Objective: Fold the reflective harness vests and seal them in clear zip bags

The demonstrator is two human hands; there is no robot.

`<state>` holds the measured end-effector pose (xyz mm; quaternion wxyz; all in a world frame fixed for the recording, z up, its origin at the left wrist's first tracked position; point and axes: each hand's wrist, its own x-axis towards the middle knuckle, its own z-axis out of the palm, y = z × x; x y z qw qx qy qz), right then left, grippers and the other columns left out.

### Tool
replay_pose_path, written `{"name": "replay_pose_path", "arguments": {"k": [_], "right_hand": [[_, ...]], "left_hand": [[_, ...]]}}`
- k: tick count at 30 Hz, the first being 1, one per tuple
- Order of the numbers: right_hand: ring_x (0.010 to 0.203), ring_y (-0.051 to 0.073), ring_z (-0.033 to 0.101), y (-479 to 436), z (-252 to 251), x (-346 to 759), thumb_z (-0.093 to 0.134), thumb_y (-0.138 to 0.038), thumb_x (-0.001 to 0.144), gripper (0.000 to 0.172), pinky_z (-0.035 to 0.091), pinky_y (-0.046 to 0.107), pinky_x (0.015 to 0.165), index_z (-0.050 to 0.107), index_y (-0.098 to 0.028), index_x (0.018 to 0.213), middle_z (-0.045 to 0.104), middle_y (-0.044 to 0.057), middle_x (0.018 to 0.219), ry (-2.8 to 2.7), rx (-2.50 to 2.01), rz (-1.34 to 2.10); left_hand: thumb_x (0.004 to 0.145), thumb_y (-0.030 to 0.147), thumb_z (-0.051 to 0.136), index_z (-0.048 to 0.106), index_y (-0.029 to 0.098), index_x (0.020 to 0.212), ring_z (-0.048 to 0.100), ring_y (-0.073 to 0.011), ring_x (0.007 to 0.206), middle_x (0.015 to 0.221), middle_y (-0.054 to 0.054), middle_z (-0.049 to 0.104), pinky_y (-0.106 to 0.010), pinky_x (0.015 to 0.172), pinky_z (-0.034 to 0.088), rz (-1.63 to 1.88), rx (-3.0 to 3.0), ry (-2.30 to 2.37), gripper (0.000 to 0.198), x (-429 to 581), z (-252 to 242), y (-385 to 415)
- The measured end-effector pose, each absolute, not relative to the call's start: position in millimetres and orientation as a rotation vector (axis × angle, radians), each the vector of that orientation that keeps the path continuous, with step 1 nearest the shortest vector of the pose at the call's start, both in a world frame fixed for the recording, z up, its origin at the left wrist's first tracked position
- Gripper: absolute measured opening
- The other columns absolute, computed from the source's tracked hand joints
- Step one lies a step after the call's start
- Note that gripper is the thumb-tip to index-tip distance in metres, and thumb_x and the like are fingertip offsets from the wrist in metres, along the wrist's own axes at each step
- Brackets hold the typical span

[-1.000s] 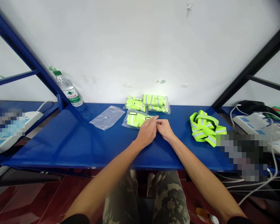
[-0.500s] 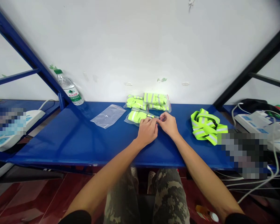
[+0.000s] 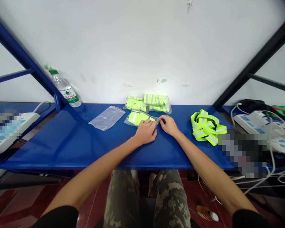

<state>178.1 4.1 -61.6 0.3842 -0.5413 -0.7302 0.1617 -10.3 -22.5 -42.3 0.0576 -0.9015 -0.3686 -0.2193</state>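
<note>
A clear zip bag with a folded neon-yellow reflective band inside lies on the blue table top, its right end between my hands. My left hand rests over the bag's lower right edge, fingers pinched on the plastic. My right hand pinches the same end from the right, and a small greyish corner of plastic shows between my fingertips. My fingers hide part of the bag's end.
Behind stand several bagged neon bands. To the left lie a flat empty clear bag and a water bottle. A loose neon band sits right. Power strips and white cables lie beyond the table's right end.
My fingertips, touching a second ago, now stand slightly apart around the bag's end. The whole view has shifted a little.
</note>
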Motion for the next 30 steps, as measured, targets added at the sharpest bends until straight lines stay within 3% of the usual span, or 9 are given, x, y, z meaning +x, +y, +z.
{"name": "replay_pose_path", "arguments": {"k": [3, 7, 13, 16, 21, 26, 30], "right_hand": [[0.078, 0.018, 0.065, 9, -62, 183, 0.055, -0.025, 0.081, 0.017, 0.050, 0.030, 0.077, 0.068, -0.018, 0.088, 0.073, 0.006, 0.089, -1.705, -1.330, 0.627], [0.071, 0.017, 0.066, 17, -63, 182, 0.068, -0.039, 0.074, 0.029, 0.051, 0.029, 0.071, 0.069, -0.016, 0.093, 0.073, 0.007, 0.082, -1.430, -1.326, 0.782], [0.069, 0.017, 0.066, 20, -65, 172, 0.068, -0.035, 0.070, 0.022, 0.053, 0.030, 0.071, 0.071, -0.016, 0.081, 0.073, 0.007, 0.078, -1.410, -1.259, 0.799], [0.067, 0.018, 0.066, 16, -62, 170, 0.067, -0.033, 0.071, 0.021, 0.053, 0.030, 0.067, 0.071, -0.016, 0.083, 0.073, 0.007, 0.077, -1.404, -1.244, 0.789], [0.067, 0.018, 0.067, 13, -59, 172, 0.069, -0.036, 0.074, 0.022, 0.054, 0.031, 0.066, 0.070, -0.017, 0.084, 0.073, 0.008, 0.079, -1.411, -1.231, 0.685], [0.060, 0.018, 0.065, 17, -62, 169, 0.080, -0.058, 0.061, 0.051, 0.058, 0.035, 0.064, 0.067, -0.017, 0.087, 0.071, 0.006, 0.072, -1.215, -1.165, 1.006], [0.060, 0.017, 0.064, 18, -63, 165, 0.077, -0.071, 0.057, 0.059, 0.057, 0.034, 0.063, 0.068, -0.016, 0.077, 0.070, 0.006, 0.070, -1.232, -1.174, 1.096]], "left_hand": [[0.091, 0.028, 0.049, 0.058, 0.014, 0.113, 0.059, -0.0280, 0.100, 0.101, -0.013, 0.069, -0.043, 0.083, 0.043, -0.660, -2.781, -1.008, 0.028, -12, -42, -17], [0.094, 0.024, 0.043, 0.060, 0.015, 0.110, 0.062, -0.0234, 0.092, 0.091, -0.009, 0.070, -0.039, 0.083, 0.046, -0.844, -2.792, -1.037, 0.025, -11, -50, -16], [0.092, 0.013, 0.040, 0.058, 0.013, 0.126, 0.054, -0.0256, 0.124, 0.119, -0.013, 0.068, -0.042, 0.107, 0.042, -1.003, -2.808, -0.912, 0.038, -2, -37, -1], [0.090, 0.011, 0.040, 0.049, 0.014, 0.141, 0.064, -0.0240, 0.104, 0.112, -0.011, 0.071, -0.040, 0.096, 0.048, -0.926, -2.869, -1.131, 0.052, 2, -17, 26], [0.088, 0.021, 0.053, 0.058, 0.022, 0.136, 0.068, -0.0209, 0.088, 0.093, -0.004, 0.075, -0.031, 0.079, 0.051, -0.775, -3.178, -1.413, 0.048, 8, -13, 58], [0.087, 0.019, 0.056, 0.060, 0.025, 0.135, 0.067, -0.0181, 0.084, 0.096, -0.001, 0.075, -0.029, 0.079, 0.050, -1.151, -2.964, -1.546, 0.049, 10, -31, 47], [0.089, 0.017, 0.053, 0.055, 0.026, 0.140, 0.066, -0.0175, 0.084, 0.104, -0.001, 0.075, -0.029, 0.081, 0.049, -1.216, -2.894, -1.510, 0.051, 9, -33, 38]]}}
